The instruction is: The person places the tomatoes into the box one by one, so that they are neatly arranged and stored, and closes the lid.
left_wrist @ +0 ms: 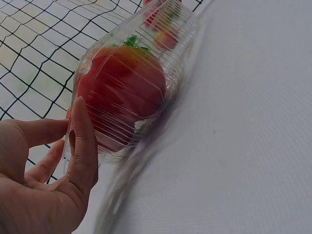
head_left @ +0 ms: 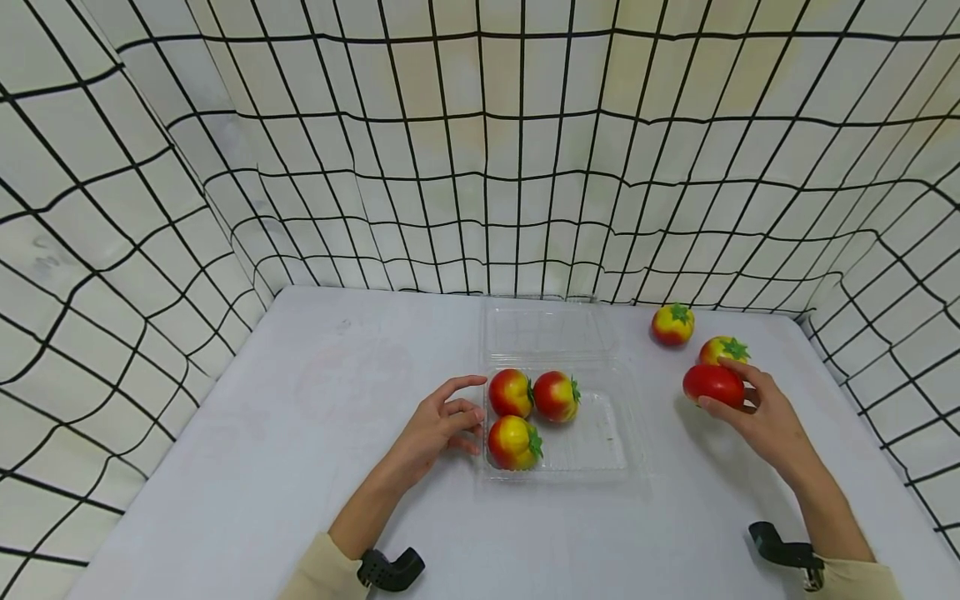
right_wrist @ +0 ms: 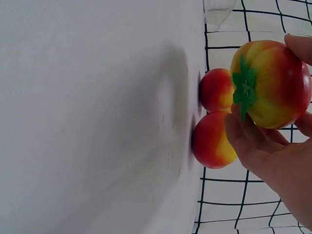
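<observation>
My right hand [head_left: 761,412] holds a red and yellow toy tomato [head_left: 712,384] above the right part of the table. Its green leafy top [right_wrist: 245,87] faces the camera in the right wrist view. Fingers and thumb lie on opposite sides of this tomato. At the left, my left hand [head_left: 442,421] is beside a clear plastic clamshell box [head_left: 600,475], fingertips right at its left wall. Inside the box sit three more toy tomatoes, two at the back, including one [head_left: 557,397], and one [head_left: 514,442] at the front left. The box's lid [head_left: 547,333] lies folded back, away from me.
Two loose toy tomatoes stand at the back right: one [head_left: 672,324] farther back, another [head_left: 723,352] just behind the held one. Black netting [head_left: 480,200] over pale walls borders the white table [head_left: 300,400] at the back and sides.
</observation>
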Tool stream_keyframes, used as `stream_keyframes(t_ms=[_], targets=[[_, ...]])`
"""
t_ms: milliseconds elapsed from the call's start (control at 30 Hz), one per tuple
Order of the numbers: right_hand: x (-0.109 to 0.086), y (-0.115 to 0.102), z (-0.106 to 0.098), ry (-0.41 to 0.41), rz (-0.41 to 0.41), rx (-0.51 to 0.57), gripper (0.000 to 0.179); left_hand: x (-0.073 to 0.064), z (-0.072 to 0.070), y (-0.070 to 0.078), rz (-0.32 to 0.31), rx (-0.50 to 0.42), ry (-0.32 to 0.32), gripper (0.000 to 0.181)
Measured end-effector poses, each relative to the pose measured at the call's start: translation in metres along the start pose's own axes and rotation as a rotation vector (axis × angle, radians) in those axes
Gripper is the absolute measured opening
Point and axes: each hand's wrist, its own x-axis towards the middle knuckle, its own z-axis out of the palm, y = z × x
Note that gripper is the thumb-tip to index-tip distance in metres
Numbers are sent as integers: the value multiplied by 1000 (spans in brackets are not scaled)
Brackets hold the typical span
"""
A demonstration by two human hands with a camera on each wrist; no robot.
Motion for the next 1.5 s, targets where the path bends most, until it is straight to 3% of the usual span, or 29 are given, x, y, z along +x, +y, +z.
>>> stream_keyframes(t_ms=[267,967,1200,1500], targets=[[-2,-8,3,46,-53,72,85,0,0,0,-1,-2,-3,52],[-4,-22,10,98,-155,75,77,3,2,-2,-8,-9,-2,52],[-4,-27,14,76,-129,64,72,3,0,-2,-13,-1,4,53],[-6,-33,18,29,-156,92,71,2,-2,-2,-15,2,3,53]])
